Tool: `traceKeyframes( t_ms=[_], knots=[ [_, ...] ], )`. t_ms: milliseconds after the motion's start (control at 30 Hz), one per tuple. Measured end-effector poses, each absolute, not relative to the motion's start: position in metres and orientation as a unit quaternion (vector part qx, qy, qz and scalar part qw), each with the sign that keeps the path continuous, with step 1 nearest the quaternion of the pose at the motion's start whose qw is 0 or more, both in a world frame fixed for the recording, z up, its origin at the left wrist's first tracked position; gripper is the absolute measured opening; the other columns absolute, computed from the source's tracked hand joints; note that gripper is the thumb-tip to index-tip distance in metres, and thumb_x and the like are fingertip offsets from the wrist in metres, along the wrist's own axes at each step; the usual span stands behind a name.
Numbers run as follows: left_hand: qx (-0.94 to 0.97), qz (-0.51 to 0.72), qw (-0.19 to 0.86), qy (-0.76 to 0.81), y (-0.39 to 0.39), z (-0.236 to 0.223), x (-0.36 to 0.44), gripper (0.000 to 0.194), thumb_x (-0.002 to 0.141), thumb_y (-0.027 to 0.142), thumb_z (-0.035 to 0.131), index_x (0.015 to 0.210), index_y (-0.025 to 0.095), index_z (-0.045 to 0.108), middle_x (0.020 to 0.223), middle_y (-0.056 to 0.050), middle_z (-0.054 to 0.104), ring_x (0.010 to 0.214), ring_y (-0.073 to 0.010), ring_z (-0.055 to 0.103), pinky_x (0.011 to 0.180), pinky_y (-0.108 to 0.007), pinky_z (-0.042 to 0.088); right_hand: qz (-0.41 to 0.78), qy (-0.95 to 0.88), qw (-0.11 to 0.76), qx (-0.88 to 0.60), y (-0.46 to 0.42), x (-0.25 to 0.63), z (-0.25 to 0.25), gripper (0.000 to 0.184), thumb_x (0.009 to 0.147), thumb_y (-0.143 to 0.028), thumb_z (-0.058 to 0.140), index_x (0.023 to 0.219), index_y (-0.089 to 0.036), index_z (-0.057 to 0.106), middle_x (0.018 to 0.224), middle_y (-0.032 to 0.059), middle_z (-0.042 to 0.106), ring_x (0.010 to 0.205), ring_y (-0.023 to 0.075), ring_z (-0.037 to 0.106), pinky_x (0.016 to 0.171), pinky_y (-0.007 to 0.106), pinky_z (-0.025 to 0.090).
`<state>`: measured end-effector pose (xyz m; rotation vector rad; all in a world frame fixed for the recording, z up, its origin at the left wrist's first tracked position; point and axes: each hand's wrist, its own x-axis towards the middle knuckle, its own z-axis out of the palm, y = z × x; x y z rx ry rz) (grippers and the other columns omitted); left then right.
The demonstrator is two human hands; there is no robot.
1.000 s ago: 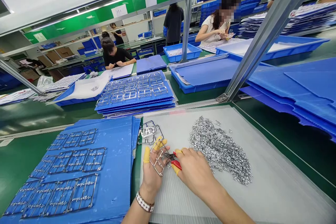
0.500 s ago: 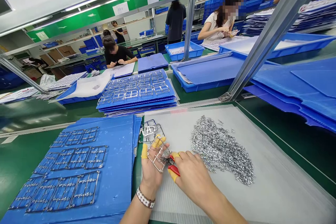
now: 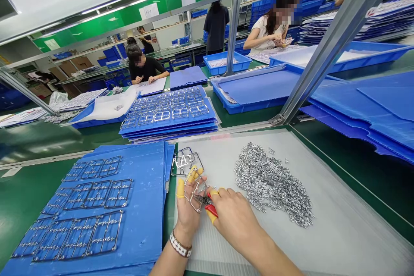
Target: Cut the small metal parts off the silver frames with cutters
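My left hand, palm up with yellow finger cots, holds a small metal frame with crossbars. In my right hand, also with yellow cots, are red-handled pliers. The pliers' jaws are hard to make out against small metal pieces at the frame's right side, over the left palm. Just beyond the left fingers, more metal frames lie on the translucent sheet. A heap of small metal links lies to the right of my right hand.
On the left, blue sheets carry rows of metal frames. Another blue stack with frames stands ahead. A slanted metal post rises at the right, near blue trays. Co-workers sit across the bench.
My right hand has shifted slightly left with the pliers, closer to the frame. The left hand and frame have moved a little right. A co-worker's hands across the bench have moved apart.
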<state>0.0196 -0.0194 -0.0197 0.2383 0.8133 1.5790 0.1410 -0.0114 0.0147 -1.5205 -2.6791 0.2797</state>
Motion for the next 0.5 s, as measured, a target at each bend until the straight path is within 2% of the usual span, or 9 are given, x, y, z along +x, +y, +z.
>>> traceKeyframes(
  t_ms=[167,300,367,500],
  knots=[
    [0.122,0.687,0.615,0.369,-0.020,-0.023,0.021,0.052,0.083,0.059,0.052,0.112,0.018,0.066,0.127,-0.013,0.059,0.112,-0.0288,0.056,0.084,-0.040,0.051,0.077,-0.864,0.013,-0.498,-0.013,0.145,0.016,0.016,0.077,-0.013,0.059,0.089,-0.019,0.066,0.084,0.0076,0.067,0.082,0.0251,0.064,0.068,0.033,0.041],
    [0.215,0.668,0.585,0.407,-0.032,-0.015,0.020,0.054,0.082,0.056,0.056,0.124,0.022,0.061,0.133,-0.012,0.054,0.117,-0.0320,0.052,0.091,-0.044,0.048,0.098,-0.855,0.057,-0.507,-0.012,0.170,0.006,0.015,0.080,-0.022,0.057,0.092,-0.023,0.065,0.088,0.0060,0.069,0.085,0.0246,0.065,0.074,0.034,0.045],
    [0.321,0.633,0.558,0.430,-0.037,0.000,0.015,0.052,0.079,0.047,0.064,0.125,0.023,0.062,0.133,-0.012,0.055,0.119,-0.0324,0.050,0.100,-0.045,0.041,0.113,-0.845,0.096,-0.513,-0.010,0.191,-0.006,0.022,0.081,-0.026,0.053,0.102,-0.026,0.063,0.095,0.0050,0.069,0.087,0.0236,0.065,0.076,0.035,0.047],
    [0.487,0.587,0.437,0.477,-0.022,0.033,-0.004,0.052,0.067,0.028,0.077,0.118,0.024,0.067,0.126,-0.012,0.059,0.126,-0.0347,0.041,0.115,-0.046,0.016,0.136,-0.842,0.170,-0.493,-0.002,0.226,-0.036,0.030,0.088,-0.037,0.045,0.113,-0.028,0.058,0.108,0.0058,0.068,0.098,0.0244,0.064,0.082,0.037,0.050]
  ],
)
